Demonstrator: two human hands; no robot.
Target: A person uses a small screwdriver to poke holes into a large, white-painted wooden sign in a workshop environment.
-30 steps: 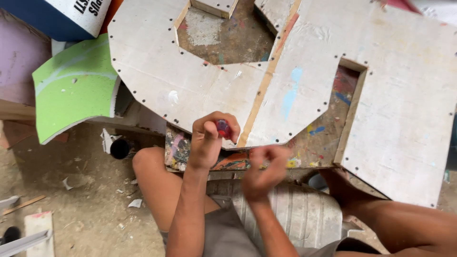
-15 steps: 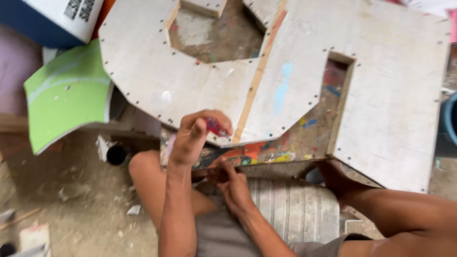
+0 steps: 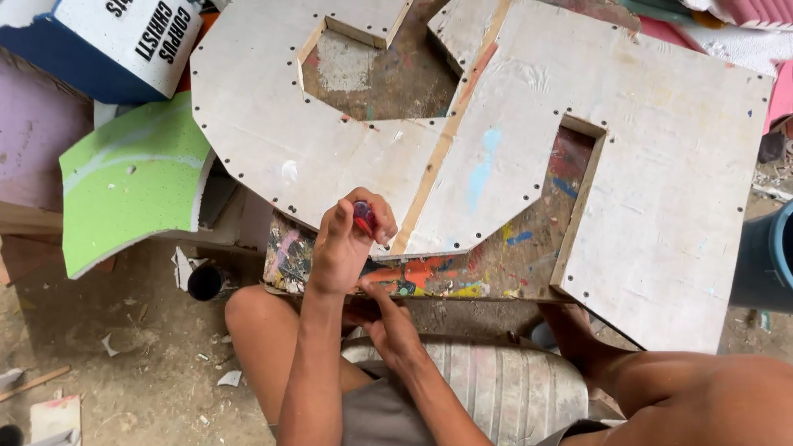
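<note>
My left hand (image 3: 343, 244) is closed around a small red object (image 3: 363, 217) and rests at the near edge of a large white plywood cut-out (image 3: 273, 140) with small dark holes along its rim. A second, larger white cut-out panel (image 3: 669, 190) lies to its right. Both lie on a paint-splattered board (image 3: 462, 277). My right hand (image 3: 388, 322) is lower, just under the board's front edge, with its fingers held together and their tips hidden in shadow. I sit with bare knees (image 3: 256, 322) on a striped grey cushion (image 3: 487, 388).
A curved green foam piece (image 3: 132, 186) leans at the left, under a white and blue box (image 3: 124, 41). A small black cup (image 3: 205, 281) sits on the dirty floor by the board's corner. A grey-blue bucket (image 3: 768, 256) stands at the right edge.
My right hand has dropped from beside my left hand down to below the board's front edge. My left hand stays put with the red object.
</note>
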